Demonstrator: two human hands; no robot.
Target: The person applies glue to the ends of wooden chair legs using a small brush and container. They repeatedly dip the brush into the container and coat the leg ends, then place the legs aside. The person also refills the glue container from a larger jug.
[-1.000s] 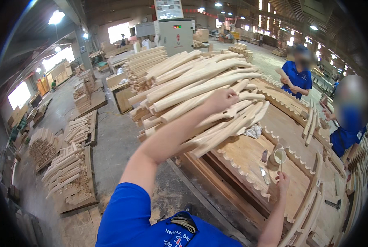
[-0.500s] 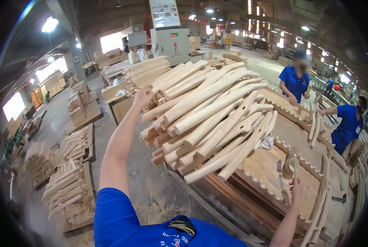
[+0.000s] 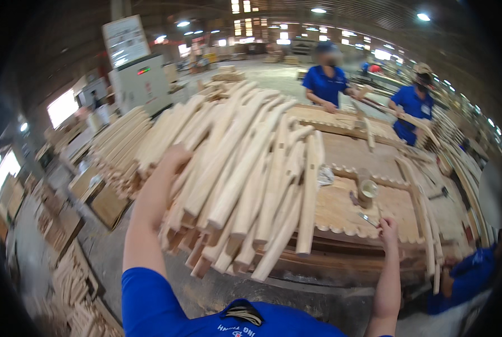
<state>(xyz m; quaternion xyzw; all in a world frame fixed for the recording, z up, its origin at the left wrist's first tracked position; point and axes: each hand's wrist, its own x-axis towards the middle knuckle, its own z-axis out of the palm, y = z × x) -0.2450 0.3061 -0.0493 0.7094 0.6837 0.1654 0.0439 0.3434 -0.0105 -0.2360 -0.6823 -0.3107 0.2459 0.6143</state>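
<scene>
My left hand (image 3: 177, 156) is at the left side of a big pile of pale, curved wooden legs (image 3: 251, 163). Its fingers look curled in, blurred and partly hidden against the wood, so what they hold is unclear. On the right, my right hand (image 3: 389, 229) is closed around a thin stick (image 3: 380, 210) above a wooden panel. Just beyond it stands a cup (image 3: 367, 190) of pale liquid. A metal-bladed tool (image 3: 367, 219) lies beside that hand.
Scalloped wooden frames (image 3: 346, 150) cover the bench, with a white rag (image 3: 325, 177) and a hammer (image 3: 439, 194). Two co-workers in blue (image 3: 325, 87) (image 3: 413, 106) handle wood across it; another blue sleeve (image 3: 467, 278) is at lower right. Stacked slats (image 3: 119, 140) stand left.
My view has swung to the right, so the pile and bench sit further left. My left hand now appears more over the pile. A blue sleeve has come in at lower right.
</scene>
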